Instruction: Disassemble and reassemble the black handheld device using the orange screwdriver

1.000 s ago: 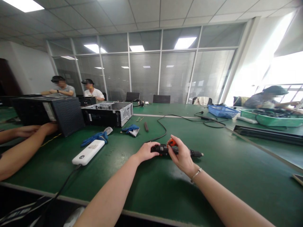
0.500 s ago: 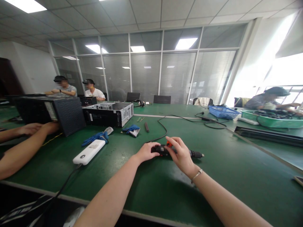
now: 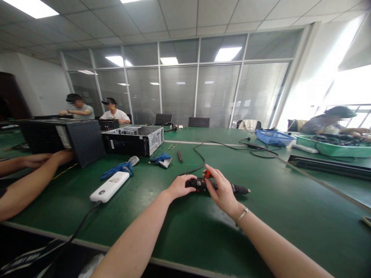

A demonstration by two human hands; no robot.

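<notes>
A black corded electric screwdriver lies across the green table, its tip pointing right. My left hand is closed around its rear end, beside the cord. Over its middle, my right hand pinches a small orange piece between thumb and fingers, upright against the tool's body. The piece looks like a stubby handle, but its lower end and exact kind are hidden by the hand. A bracelet circles my right wrist.
A white power bank-like box with a cable, blue gloves, and computer cases stand left. A co-worker's arms reach into the nearer case. Right are a blue basket, a green basket and a dark rail.
The orange piece and my right fingertips have shifted up very slightly. My left hand and the electric screwdriver stay in nearly the same place.
</notes>
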